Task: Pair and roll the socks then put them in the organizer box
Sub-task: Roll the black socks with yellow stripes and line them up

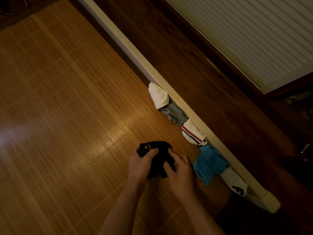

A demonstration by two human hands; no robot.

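Both my hands hold a bundle of black socks [158,155] with a small yellow mark, just above the bamboo mat. My left hand [141,164] grips its left end, thumb on top. My right hand [180,172] curls round its right side. To the right, rolled socks line up against a cream rail: a plain white roll [158,95], a grey one [176,114], a white one with red and dark stripes [193,133], a blue one [209,164] and a white one with black lettering [236,184]. No organizer box is in view.
The bamboo mat [67,107] covers the left and centre. The cream rail [169,82] runs diagonally from top centre to lower right. Beyond it lies dark wooden floor [203,65] and a white ribbed panel [254,31] at the top right.
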